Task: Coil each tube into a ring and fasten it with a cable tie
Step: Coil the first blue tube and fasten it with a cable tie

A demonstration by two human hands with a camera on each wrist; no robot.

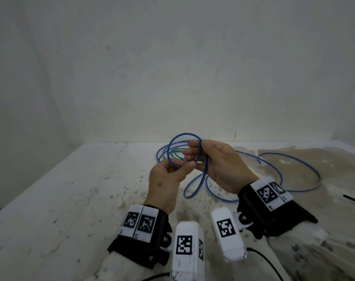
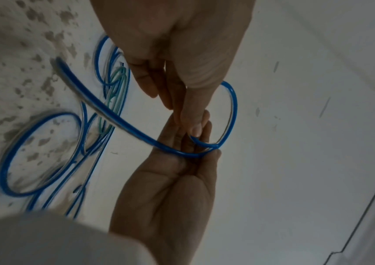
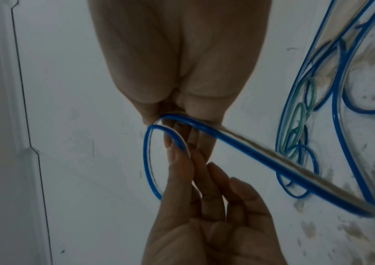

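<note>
A long blue tube (image 1: 184, 134) lies in loose loops on the stained white table (image 1: 71, 189), one small loop raised between my hands. My left hand (image 1: 180, 166) pinches the bottom of that loop between thumb and fingers. My right hand (image 1: 193, 153) has its fingers through the loop and holds the tube where it crosses. In the left wrist view the blue tube (image 2: 234, 107) arcs from my left hand (image 2: 195, 152) up to my right hand (image 2: 191, 125). From the right wrist, the loop (image 3: 147, 161) hangs on my right hand (image 3: 193, 161) under my left hand (image 3: 182, 118).
A thin green tube (image 1: 175, 150) lies coiled among the blue loops behind my hands, also seen as green tube (image 2: 116, 84) and green tube (image 3: 297, 114). A black cable tie (image 1: 353, 199) lies at the table's right edge. A wall stands behind the table.
</note>
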